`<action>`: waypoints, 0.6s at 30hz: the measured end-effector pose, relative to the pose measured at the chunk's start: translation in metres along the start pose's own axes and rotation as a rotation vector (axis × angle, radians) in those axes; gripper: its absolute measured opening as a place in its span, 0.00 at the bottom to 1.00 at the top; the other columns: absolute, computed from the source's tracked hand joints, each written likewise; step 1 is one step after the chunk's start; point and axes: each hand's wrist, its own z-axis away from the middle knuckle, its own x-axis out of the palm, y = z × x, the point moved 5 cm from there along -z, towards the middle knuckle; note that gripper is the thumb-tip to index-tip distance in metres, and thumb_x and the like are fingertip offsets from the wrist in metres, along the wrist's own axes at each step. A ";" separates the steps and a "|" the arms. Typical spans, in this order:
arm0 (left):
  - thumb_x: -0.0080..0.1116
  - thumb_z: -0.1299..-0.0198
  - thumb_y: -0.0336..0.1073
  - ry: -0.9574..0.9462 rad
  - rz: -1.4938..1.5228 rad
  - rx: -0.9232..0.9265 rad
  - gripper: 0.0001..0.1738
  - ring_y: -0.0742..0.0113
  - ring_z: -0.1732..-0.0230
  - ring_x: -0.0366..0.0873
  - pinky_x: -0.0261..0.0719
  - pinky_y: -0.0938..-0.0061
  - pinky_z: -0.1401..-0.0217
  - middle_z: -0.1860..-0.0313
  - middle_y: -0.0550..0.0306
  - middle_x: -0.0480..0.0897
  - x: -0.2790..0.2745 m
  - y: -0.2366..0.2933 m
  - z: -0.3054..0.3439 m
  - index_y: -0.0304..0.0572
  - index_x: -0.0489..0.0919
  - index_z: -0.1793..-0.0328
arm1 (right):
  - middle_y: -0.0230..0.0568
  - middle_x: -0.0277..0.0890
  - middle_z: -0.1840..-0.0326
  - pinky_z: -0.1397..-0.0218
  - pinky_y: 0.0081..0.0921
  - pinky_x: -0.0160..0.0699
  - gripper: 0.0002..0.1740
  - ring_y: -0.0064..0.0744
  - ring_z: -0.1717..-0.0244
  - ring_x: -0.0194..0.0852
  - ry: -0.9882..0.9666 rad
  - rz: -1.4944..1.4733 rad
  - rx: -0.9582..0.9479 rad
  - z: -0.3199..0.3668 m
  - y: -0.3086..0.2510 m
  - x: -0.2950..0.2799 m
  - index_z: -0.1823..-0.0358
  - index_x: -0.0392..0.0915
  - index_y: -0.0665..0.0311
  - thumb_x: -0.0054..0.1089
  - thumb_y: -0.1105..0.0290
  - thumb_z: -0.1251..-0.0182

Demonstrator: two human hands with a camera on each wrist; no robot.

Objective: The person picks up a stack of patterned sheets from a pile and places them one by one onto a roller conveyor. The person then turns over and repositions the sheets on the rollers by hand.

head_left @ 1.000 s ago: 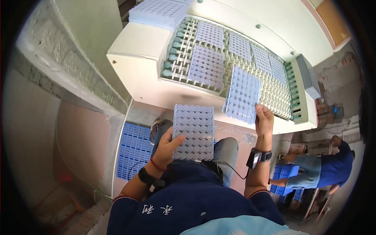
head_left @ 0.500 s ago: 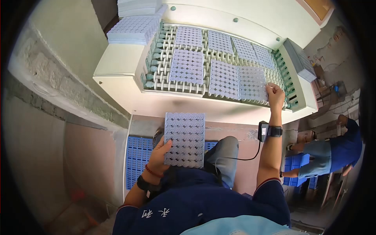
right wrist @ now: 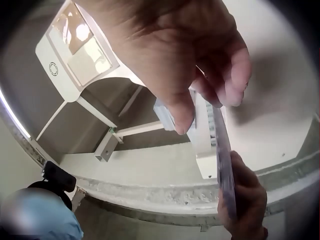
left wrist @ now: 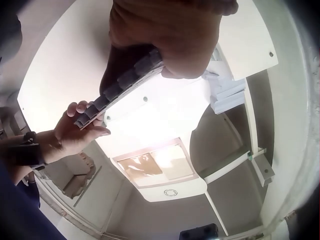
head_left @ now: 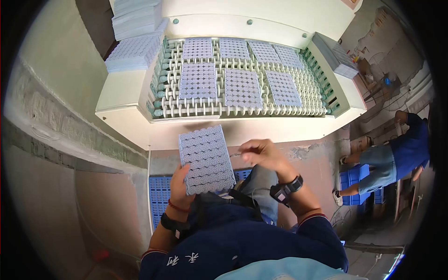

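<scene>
My left hand (head_left: 179,184) grips a stack of blue-grey patterned sheets (head_left: 205,156) by its left side, thumb on the top face. Rows of round motifs and scalloped edges mark the sheets. The stack (right wrist: 226,165) appears edge-on in the right wrist view. My right hand (head_left: 263,155) hovers just right of the stack with its fingers loosely bent. Between its thumb and fingers (right wrist: 235,75) there is a gap and no sheet. Similar sheets lie flat on the machine's white roller bed (head_left: 175,112), the nearest right one (head_left: 283,88) slightly tilted.
Taller piles of sheets (head_left: 133,51) stand on the machine's left ledge, and another pile (head_left: 338,56) on its right side. The machine's white front panel (head_left: 242,133) rises before my knees. Blue slatted plastic (head_left: 158,200) lies below left. Another person (head_left: 396,149) stands at far right beside blue crates (head_left: 354,179).
My right hand laid a sheet on the front right of the rollers, let go, and came back beside the stack. The left hand still holds the stack, now slightly turned.
</scene>
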 end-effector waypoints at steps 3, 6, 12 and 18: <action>0.41 0.36 0.29 0.030 -0.095 0.069 0.20 0.58 0.46 0.73 0.72 0.65 0.44 0.46 0.47 0.73 0.009 0.004 -0.003 0.32 0.62 0.38 | 0.32 0.76 0.76 0.79 0.13 0.71 0.13 0.15 0.79 0.71 -0.120 0.063 0.077 0.003 0.005 0.033 0.64 0.79 0.68 0.64 0.65 0.43; 0.44 0.39 0.24 0.045 -0.118 0.121 0.22 0.58 0.47 0.74 0.74 0.65 0.45 0.46 0.47 0.73 0.005 0.005 -0.005 0.34 0.62 0.38 | 0.31 0.75 0.78 0.81 0.12 0.70 0.11 0.14 0.81 0.70 0.067 -0.022 0.106 -0.001 0.010 0.016 0.65 0.79 0.68 0.62 0.66 0.42; 0.42 0.39 0.24 0.052 -0.121 0.153 0.23 0.55 0.46 0.74 0.75 0.62 0.45 0.44 0.49 0.73 0.006 0.016 -0.001 0.36 0.62 0.36 | 0.30 0.74 0.79 0.84 0.12 0.65 0.11 0.13 0.84 0.64 0.754 0.091 -0.207 0.009 -0.022 -0.157 0.67 0.80 0.68 0.59 0.66 0.40; 0.42 0.39 0.25 0.031 -0.141 0.139 0.25 0.54 0.44 0.72 0.74 0.60 0.44 0.42 0.47 0.71 -0.003 0.017 0.004 0.37 0.58 0.34 | 0.36 0.76 0.82 0.79 0.22 0.67 0.12 0.24 0.84 0.68 1.135 0.499 -0.138 0.008 -0.009 -0.361 0.67 0.82 0.69 0.60 0.65 0.44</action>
